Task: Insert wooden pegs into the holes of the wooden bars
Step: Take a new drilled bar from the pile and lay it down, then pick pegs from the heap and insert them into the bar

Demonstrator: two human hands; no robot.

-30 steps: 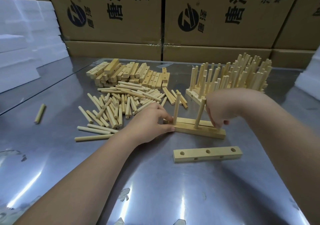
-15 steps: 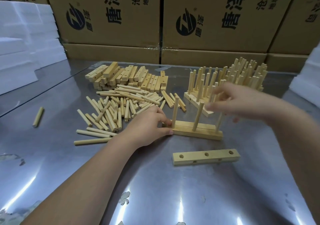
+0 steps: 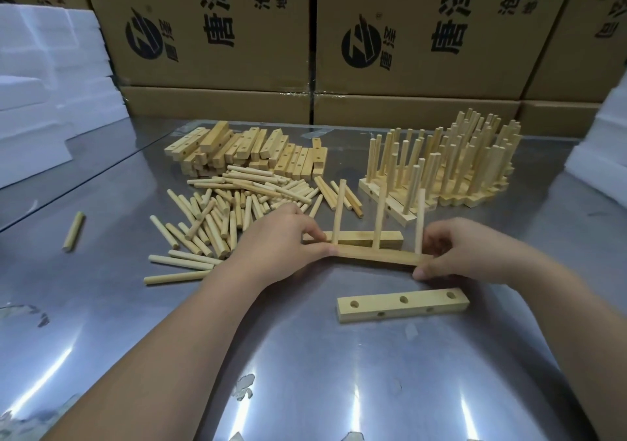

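Holding the pegged bar by its two ends, the person has both hands near the middle of the counter. The left hand has its grip pinched on the bar's left end, thumb along the near face and fingers curled behind, just beside the first peg. The right hand grips the right end, thumb on the near face.

Three pegs stand upright in the bar's top holes, one near each end and one in the middle. Whether the bar rests on the counter or is raised a little, I cannot tell. Right behind it a second bar lies flat. Nearer the front edge an empty bar lies flat with its holes showing.

Loose pegs sprawl to the left of the hands, with a stack of bars behind them toward the back edge. Finished bars bristling with pegs crowd the back right. One stray peg lies well apart on the left. Cardboard boxes and white foam blocks stand along the back and left.
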